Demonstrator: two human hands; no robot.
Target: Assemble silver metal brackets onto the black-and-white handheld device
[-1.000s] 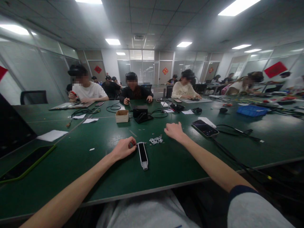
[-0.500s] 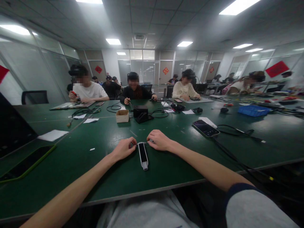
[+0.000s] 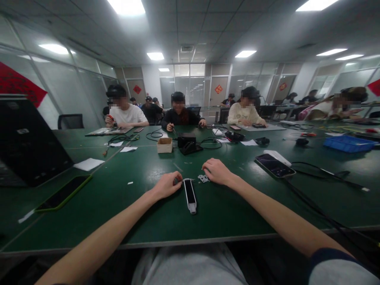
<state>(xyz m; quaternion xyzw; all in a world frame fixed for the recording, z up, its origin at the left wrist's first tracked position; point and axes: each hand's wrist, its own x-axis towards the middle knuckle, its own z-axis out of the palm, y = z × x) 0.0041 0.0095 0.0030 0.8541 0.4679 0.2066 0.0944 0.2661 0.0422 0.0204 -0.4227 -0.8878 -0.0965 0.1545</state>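
A slim, long device (image 3: 190, 196) with a white rim and a black face lies on the green table, its narrow grey tip towards me. My left hand (image 3: 168, 185) is beside its far left end, thumb and fingers pinched together; what they hold is too small to name. To the right of the device rest small silvery perforated metal parts (image 3: 203, 179). Over their far edge, my right hand (image 3: 218, 171) has its fingers bent and drawn together. Whatever is at those fingertips is hidden.
Beyond my hands stand a small cardboard box (image 3: 164, 145) and a black stand (image 3: 187, 143). A green-edged phone (image 3: 65, 192) lies left; another phone (image 3: 274, 165) with cables lies right. A black computer case (image 3: 32, 142) is at far left, a blue tray (image 3: 348, 143) at far right. Several people sit opposite.
My right hand has moved away from the device's far end to the right, and the small metal parts now show. My left hand stays by the device. The view has turned left.
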